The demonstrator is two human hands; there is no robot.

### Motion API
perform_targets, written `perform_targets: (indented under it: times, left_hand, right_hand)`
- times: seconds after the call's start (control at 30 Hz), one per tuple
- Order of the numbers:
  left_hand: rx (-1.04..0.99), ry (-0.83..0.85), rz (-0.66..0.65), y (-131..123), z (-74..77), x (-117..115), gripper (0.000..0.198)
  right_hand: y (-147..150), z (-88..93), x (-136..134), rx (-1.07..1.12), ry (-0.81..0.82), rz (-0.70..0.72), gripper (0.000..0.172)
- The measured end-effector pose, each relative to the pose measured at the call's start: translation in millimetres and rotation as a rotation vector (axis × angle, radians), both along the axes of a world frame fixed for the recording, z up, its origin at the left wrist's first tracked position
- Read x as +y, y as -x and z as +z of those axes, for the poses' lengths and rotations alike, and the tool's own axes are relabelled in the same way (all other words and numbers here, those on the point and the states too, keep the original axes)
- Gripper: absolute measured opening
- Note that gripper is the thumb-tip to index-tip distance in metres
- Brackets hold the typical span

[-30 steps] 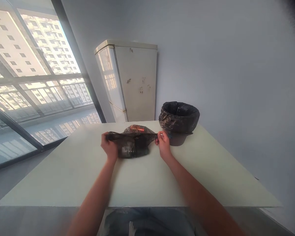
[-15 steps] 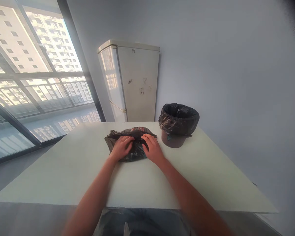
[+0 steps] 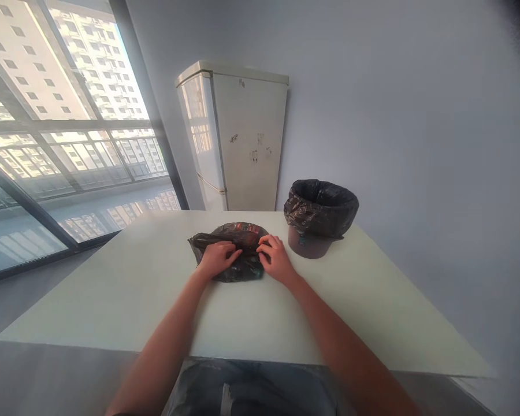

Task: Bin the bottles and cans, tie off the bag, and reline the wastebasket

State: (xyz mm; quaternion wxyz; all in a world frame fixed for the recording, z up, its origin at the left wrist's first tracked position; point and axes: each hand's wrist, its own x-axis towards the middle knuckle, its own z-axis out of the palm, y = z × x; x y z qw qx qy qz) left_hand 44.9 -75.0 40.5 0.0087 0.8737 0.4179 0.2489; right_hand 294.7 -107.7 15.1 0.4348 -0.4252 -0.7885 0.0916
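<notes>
A filled black plastic garbage bag [image 3: 242, 271] lies on the pale table, and reddish contents show dimly through its far side. My left hand [image 3: 219, 257] grips the gathered plastic near the bag's middle, with the thumb pointing right. At the bag's right side, my right hand [image 3: 277, 260] has its fingers bent and pinching the edge of the plastic. The fingertips of both hands are partly hidden in the dark folds. A loose flap of the bag spreads out beyond my left hand.
To the right of the bag stands a brown trash bin [image 3: 307, 245] lined with another black bag [image 3: 325, 219] folded over its rim. The pale table [image 3: 251, 323] fills the foreground. An off-white refrigerator [image 3: 251, 133] stands behind it, with large windows [image 3: 82, 150] at the left.
My right hand has shifted right, toward the bag's side, and its fingers are more bent. More of the bag's reddish contents shows between the hands. The camera view has shifted slightly.
</notes>
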Motion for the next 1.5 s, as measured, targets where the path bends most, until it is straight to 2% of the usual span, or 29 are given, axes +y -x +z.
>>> perform_targets:
  times: [0.07,0.13,0.23,0.33,0.43,0.57,0.63,0.73,0.8,0.83,0.97,1.03,1.13,1.27,1.37,1.5]
  left_hand:
    - [-0.023,-0.062,-0.034,-0.6,2.2,-0.1,0.049]
    - [-0.044,-0.114,-0.089,-0.9,4.6,-0.1,0.05]
    - [-0.094,-0.132,-0.172,-0.6,7.3,-0.3,0.047]
    - [-0.212,-0.149,-0.192,1.2,6.1,-0.2,0.048]
    - [-0.334,-0.15,-0.139,4.3,2.1,-0.4,0.054]
    - [-0.306,-0.118,-0.122,7.5,1.8,-4.0,0.052]
    - [-0.282,-0.107,-0.098,8.3,4.5,-6.3,0.043]
    - [-0.238,-0.064,0.013,8.9,9.3,-8.3,0.018]
    - [-0.153,-0.003,0.057,8.5,11.8,-8.8,0.021]
    - [-0.101,0.025,0.056,7.9,12.7,-9.1,0.023]
    - [0.033,0.077,-0.002,2.8,15.8,-12.5,0.044]
    - [0.046,0.09,-0.029,-0.2,17.4,-14.9,0.05]
    - [0.045,0.11,-0.039,-3.0,18.4,-16.7,0.046]
    - [0.021,0.111,-0.033,-4.1,15.8,-14.7,0.042]
    - [-0.032,0.097,-0.08,-4.0,12.4,-12.1,0.039]
    - [-0.058,0.08,-0.09,-2.0,8.9,-8.4,0.036]
  right_hand:
    - [-0.5,4.9,-4.3,0.209,-0.005,0.152,0.012]
    - [-1.9,5.6,-6.2,0.384,0.119,0.253,0.015]
    - [-5.6,2.8,-4.8,0.47,0.313,0.224,0.018]
    - [-9.9,2.9,-2.0,0.419,0.368,0.193,0.021]
    - [-14.4,7.2,-0.2,0.349,0.401,0.16,0.027]
    - [-21.7,10.1,1.3,0.252,0.442,0.119,0.045]
    - [-25.4,8.2,2.7,0.109,0.442,0.041,0.052]
    - [-28.0,2.9,5.5,-0.237,0.377,-0.174,0.037]
    - [-27.0,0.1,6.0,-0.351,0.35,-0.27,0.024]
    - [-25.8,-0.6,5.5,-0.367,0.351,-0.282,0.025]
    - [-16.8,1.7,1.6,-0.323,0.337,-0.196,0.057]
    - [-10.3,3.4,0.2,-0.207,0.318,-0.156,0.051]
    - [0.5,1.0,0.2,-0.027,0.351,-0.139,0.026]
    - [12.5,-13.6,2.9,-0.031,0.406,-0.094,0.023]
    - [17.0,-24.1,6.1,-0.055,0.363,-0.083,0.031]
    - [15.4,-19.5,7.1,-0.013,0.315,-0.103,0.035]
